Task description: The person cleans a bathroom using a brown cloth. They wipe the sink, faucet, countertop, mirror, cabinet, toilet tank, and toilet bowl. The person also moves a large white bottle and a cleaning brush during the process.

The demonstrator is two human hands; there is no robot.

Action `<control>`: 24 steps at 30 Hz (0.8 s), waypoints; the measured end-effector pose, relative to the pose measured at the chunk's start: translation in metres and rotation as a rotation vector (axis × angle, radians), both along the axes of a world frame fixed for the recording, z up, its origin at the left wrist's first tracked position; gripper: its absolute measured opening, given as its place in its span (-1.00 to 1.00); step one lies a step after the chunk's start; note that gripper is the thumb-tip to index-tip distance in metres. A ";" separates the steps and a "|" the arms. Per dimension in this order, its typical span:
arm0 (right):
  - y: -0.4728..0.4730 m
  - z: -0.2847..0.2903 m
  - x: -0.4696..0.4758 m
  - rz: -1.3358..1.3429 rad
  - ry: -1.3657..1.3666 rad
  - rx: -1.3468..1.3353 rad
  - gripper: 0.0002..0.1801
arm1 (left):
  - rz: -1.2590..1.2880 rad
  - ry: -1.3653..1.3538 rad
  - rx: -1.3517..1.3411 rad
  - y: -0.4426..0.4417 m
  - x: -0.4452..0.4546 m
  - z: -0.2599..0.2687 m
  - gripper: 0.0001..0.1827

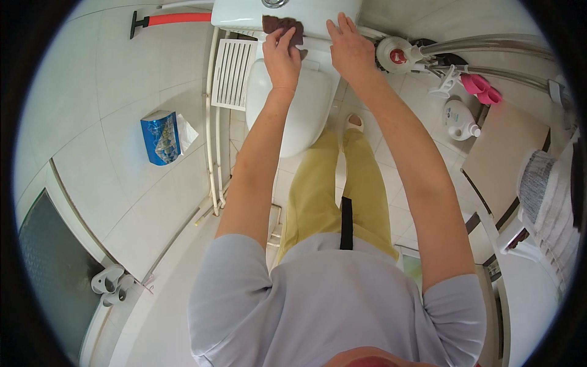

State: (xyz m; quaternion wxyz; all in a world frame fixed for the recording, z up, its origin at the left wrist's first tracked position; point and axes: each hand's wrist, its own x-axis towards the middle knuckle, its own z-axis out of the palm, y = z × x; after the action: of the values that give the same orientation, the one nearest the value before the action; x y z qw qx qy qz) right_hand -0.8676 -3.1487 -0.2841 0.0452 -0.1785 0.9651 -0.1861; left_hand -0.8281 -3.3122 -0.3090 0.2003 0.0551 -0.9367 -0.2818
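My left hand [282,59] has its fingertips on a crumpled dark brown cloth [277,24], pinching it against the front of the white toilet tank [321,16]. Part of the cloth hangs below the fingers near the back of the seat. My right hand [352,48] is at the tank's right front edge, fingers apart and holding nothing; whether it touches the tank is not clear. Beneath both hands lies the closed white toilet lid [293,114]. A round chrome flush button [274,2] shows on top of the tank.
To the left are a red tube with a black T-handle [179,18], a white slatted panel [234,73], white pipes [210,147] and a blue tissue pack [160,137]. On the right stand metal mop poles [486,46], pink slippers [480,88] and a white plastic jug [458,120].
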 end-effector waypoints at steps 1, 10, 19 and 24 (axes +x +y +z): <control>0.001 0.000 0.001 0.001 -0.005 0.003 -0.44 | 0.013 -0.034 0.059 -0.001 0.004 -0.007 -0.54; 0.034 -0.033 0.045 0.048 -0.030 -0.333 -0.37 | -0.071 -0.166 0.206 -0.002 0.044 -0.094 -0.53; 0.007 -0.120 0.148 -0.085 -0.514 -0.197 -0.37 | -0.546 -0.718 -0.496 0.033 0.035 -0.223 -0.61; -0.019 -0.156 0.176 -0.076 -0.575 -0.168 -0.42 | -0.537 -0.717 -0.525 0.013 0.029 -0.227 -0.62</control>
State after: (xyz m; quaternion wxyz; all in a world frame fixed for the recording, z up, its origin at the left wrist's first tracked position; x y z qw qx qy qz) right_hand -0.6912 -3.1678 -0.4400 0.2948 -0.0856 0.9000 -0.3096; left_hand -0.7991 -3.2991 -0.5357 -0.2052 -0.1463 -0.9668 -0.0422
